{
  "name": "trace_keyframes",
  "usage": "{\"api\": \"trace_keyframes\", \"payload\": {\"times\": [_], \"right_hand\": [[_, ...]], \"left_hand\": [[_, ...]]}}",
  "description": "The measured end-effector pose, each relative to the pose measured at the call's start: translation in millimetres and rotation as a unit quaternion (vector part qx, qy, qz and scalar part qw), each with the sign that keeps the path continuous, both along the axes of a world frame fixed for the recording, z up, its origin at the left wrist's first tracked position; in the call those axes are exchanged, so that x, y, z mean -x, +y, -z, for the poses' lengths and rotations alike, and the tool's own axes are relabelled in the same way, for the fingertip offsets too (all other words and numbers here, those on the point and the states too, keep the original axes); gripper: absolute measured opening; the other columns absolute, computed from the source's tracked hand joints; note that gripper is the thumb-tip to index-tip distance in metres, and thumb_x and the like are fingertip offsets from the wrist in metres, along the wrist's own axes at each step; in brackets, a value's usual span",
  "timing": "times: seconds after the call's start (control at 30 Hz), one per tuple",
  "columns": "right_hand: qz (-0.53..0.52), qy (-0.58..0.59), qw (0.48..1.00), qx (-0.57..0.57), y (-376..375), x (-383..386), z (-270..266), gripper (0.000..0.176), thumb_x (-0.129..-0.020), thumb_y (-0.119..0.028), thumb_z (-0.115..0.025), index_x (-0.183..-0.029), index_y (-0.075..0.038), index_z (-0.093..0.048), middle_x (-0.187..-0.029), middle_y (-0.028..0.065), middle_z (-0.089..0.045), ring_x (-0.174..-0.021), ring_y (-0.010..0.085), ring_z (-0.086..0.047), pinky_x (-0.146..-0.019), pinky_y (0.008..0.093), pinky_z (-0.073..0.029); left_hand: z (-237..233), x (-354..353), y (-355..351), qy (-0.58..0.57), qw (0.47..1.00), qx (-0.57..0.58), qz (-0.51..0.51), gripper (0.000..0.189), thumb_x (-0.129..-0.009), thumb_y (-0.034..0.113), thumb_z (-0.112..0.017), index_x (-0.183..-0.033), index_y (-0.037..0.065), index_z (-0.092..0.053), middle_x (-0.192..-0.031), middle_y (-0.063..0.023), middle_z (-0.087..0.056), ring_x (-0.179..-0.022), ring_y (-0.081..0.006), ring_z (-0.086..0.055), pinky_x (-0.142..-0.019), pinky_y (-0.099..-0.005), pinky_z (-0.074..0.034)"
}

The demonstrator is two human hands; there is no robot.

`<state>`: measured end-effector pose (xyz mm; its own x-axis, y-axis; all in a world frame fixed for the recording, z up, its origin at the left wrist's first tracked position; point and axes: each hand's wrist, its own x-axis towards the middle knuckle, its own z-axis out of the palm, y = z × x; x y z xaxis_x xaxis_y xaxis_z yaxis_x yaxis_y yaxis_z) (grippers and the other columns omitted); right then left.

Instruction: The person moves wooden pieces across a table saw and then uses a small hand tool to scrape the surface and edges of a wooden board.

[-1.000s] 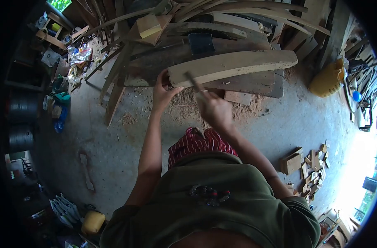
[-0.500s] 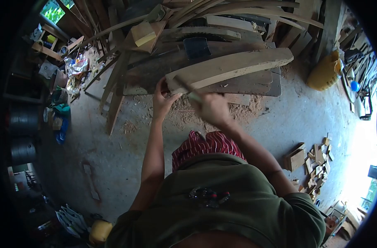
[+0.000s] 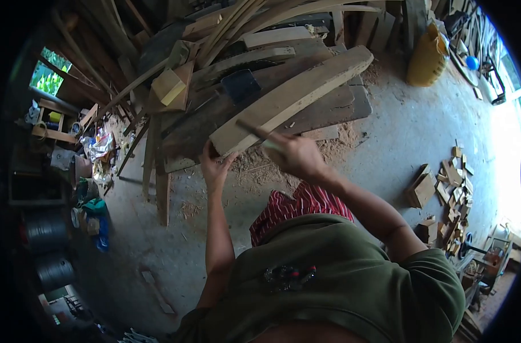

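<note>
A thick curved wooden piece (image 3: 295, 91) lies slantwise across a low worktable (image 3: 329, 117). At its near left end, my left hand (image 3: 216, 167) grips the end, thumb on the near edge and the other fingers partly hidden behind it. My right hand (image 3: 302, 157) is closed round the handle of a long, narrow tool (image 3: 255, 128), whose dark bar reaches over the near edge of the wood. The tool is slightly blurred, and whether it touches the wood I cannot tell. A dark flat object (image 3: 241, 86) lies behind the wood.
Curved boards (image 3: 272, 37) are piled at the back of the table. A block with a yellowish face (image 3: 170, 90) sits at the left. Shavings (image 3: 260, 166) cover the floor below. A yellow sack (image 3: 429, 60) stands at the right, above scattered wood offcuts (image 3: 455, 188).
The whole view has turned, so the curved piece appears more steeply slanted and further left. Both hands keep their hold, and the tool now lies across the wood's near edge at a slightly different place.
</note>
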<state>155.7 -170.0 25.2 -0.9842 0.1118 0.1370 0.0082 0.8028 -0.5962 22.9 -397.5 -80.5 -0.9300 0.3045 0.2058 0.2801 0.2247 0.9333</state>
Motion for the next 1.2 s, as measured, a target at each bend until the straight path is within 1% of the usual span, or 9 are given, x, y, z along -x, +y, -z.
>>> {"api": "trace_keyframes", "payload": {"times": [0.17, 0.27, 0.53, 0.63, 0.7, 0.93, 1.0, 1.03, 1.2], "right_hand": [[0.128, 0.150, 0.979, 0.041, 70.9, -34.4, 7.1, 0.049, -0.092, -0.020, -0.060, -0.140, -0.014, -0.050, -0.097, 0.0208, -0.071, -0.065, 0.0251, -0.069, -0.058, 0.0380, -0.055], [0.193, 0.097, 0.975, 0.056, 104.6, -50.4, 15.3, 0.050, -0.094, -0.019, -0.060, -0.142, -0.015, -0.049, -0.101, 0.0181, -0.071, -0.061, 0.0186, -0.065, -0.054, 0.0347, -0.052], [0.367, 0.152, 0.907, 0.143, 212.3, -29.6, 36.7, 0.056, -0.091, -0.033, -0.064, -0.140, -0.010, -0.049, -0.108, 0.0211, -0.069, -0.096, 0.0305, -0.068, -0.080, 0.0438, -0.054], [0.385, 0.095, 0.897, 0.193, 240.2, -15.5, 31.0, 0.054, -0.089, -0.035, -0.066, -0.133, -0.007, -0.052, -0.096, 0.0170, -0.069, -0.076, 0.0248, -0.068, -0.066, 0.0391, -0.055], [0.386, 0.064, 0.884, 0.255, 252.5, -3.2, 32.9, 0.050, -0.089, -0.037, -0.066, -0.126, -0.005, -0.055, -0.084, 0.0127, -0.065, -0.058, 0.0178, -0.062, -0.054, 0.0338, -0.052], [0.289, -0.009, 0.921, 0.262, 255.1, 33.9, 48.8, 0.053, -0.094, -0.033, -0.061, -0.139, -0.010, -0.045, -0.093, 0.0177, -0.067, -0.070, 0.0262, -0.068, -0.064, 0.0396, -0.053], [0.193, 0.044, 0.973, 0.121, 261.8, 41.5, 69.5, 0.057, -0.095, -0.031, -0.058, -0.146, -0.014, -0.039, -0.087, 0.0130, -0.065, -0.064, 0.0233, -0.064, -0.060, 0.0364, -0.052], [0.153, 0.145, 0.977, 0.009, 265.5, 47.6, 67.2, 0.056, -0.096, -0.029, -0.057, -0.147, -0.018, -0.037, -0.100, 0.0204, -0.068, -0.086, 0.0377, -0.068, -0.075, 0.0442, -0.053], [0.243, 0.132, 0.960, -0.038, 323.1, 69.3, 62.8, 0.053, -0.094, -0.024, -0.055, -0.144, -0.014, -0.042, -0.101, 0.0277, -0.066, -0.092, 0.0443, -0.065, -0.078, 0.0521, -0.052]], "left_hand": [[-7.1, -35.2, -1.0, 0.083, 0.986, 0.143, -0.022, 0.071, -0.072, 0.034, -0.085, -0.125, -0.004, -0.056, -0.102, -0.0094, -0.056, -0.094, -0.0201, -0.052, -0.083, -0.0345, -0.044], [-12.5, -60.1, 7.6, 0.005, 0.991, 0.128, -0.036, 0.063, -0.076, 0.039, -0.081, -0.115, -0.005, -0.061, -0.093, -0.0062, -0.057, -0.087, -0.0179, -0.049, -0.081, -0.0337, -0.042], [-17.8, -73.7, 25.9, -0.324, 0.924, -0.008, -0.204, 0.047, -0.081, 0.053, -0.073, -0.083, 0.007, -0.063, -0.075, 0.0031, -0.051, -0.069, -0.0089, -0.044, -0.066, -0.0280, -0.036], [-16.9, -69.8, 27.1, -0.339, 0.913, -0.012, -0.225, 0.046, -0.081, 0.056, -0.072, -0.074, 0.014, -0.056, -0.070, 0.0047, -0.045, -0.065, -0.0077, -0.041, -0.064, -0.0269, -0.036], [-12.6, -62.7, 25.6, -0.343, 0.910, -0.012, -0.234, 0.047, -0.080, 0.057, -0.072, -0.078, 0.012, -0.060, -0.072, 0.0041, -0.046, -0.068, -0.0084, -0.041, -0.067, -0.0263, -0.035], [-21.5, -19.0, 16.3, -0.344, 0.905, 0.064, -0.243, 0.058, -0.079, 0.066, -0.068, -0.085, 0.008, -0.064, -0.072, 0.0032, -0.046, -0.067, -0.0099, -0.041, -0.066, -0.0270, -0.035], [-35.1, -26.6, 28.8, -0.341, 0.902, 0.059, -0.258, 0.062, -0.080, 0.067, -0.065, -0.090, 0.006, -0.065, -0.072, 0.0027, -0.048, -0.067, -0.0100, -0.041, -0.065, -0.0275, -0.034], [-40.8, -27.4, 34.0, -0.335, 0.903, 0.058, -0.263, 0.067, -0.081, 0.069, -0.062, -0.095, 0.003, -0.066, -0.073, 0.0023, -0.049, -0.068, -0.0102, -0.041, -0.064, -0.0279, -0.034], [-30.7, -39.3, 31.6, -0.340, 0.904, 0.043, -0.256, 0.069, -0.085, 0.067, -0.059, -0.110, 0.003, -0.066, -0.083, 0.0012, -0.056, -0.073, -0.0102, -0.046, -0.068, -0.0263, -0.037]]}}
